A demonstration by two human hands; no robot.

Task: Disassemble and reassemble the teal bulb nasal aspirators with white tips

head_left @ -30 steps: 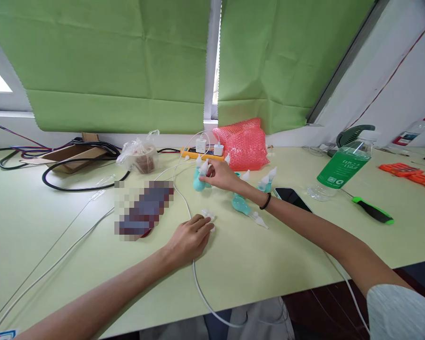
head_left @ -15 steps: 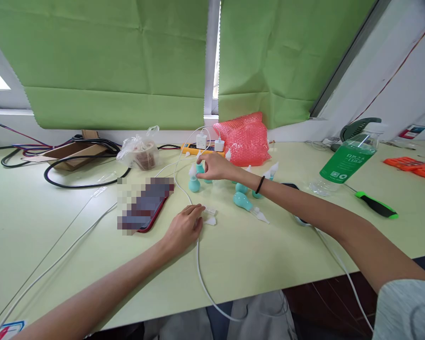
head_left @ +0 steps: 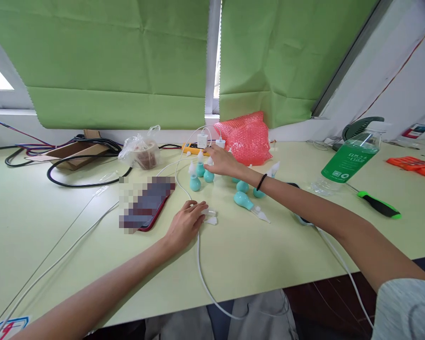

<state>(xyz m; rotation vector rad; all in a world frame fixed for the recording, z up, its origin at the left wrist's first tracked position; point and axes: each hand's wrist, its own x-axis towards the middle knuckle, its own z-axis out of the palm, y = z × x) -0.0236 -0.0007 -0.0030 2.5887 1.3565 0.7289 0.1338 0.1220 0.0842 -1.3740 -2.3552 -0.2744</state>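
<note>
Several teal squeeze bulbs with clear, pointed nozzles, apparently nasal aspirators, are grouped mid-table. My right hand [head_left: 222, 161] is over the back of the group, thumb and fingers apart. One standing bulb [head_left: 208, 176] is just below its fingertips; another bulb [head_left: 200, 169] and a nearer bulb [head_left: 195, 183] stand to its left. A bulb lying on its side [head_left: 242, 200] points its nozzle toward me. My left hand [head_left: 186, 223] rests on the table, fingers loosely extended, fingertips at a clear plastic piece [head_left: 211, 213] beside a flat white piece [head_left: 211, 220]. The fingers partly cover these pieces.
A phone [head_left: 148, 203] lies left of the bulbs, and a white cable [head_left: 199, 264] runs past my left hand. Behind are a pink bubble-wrap pouch [head_left: 248, 141] and an orange power strip [head_left: 189, 150]. A green-labelled bottle [head_left: 352, 160] and a screwdriver [head_left: 378, 204] are at right.
My right hand has come away from the back-left bulb, which stands on the table, and shifted slightly right and up. My left hand has barely moved.
</note>
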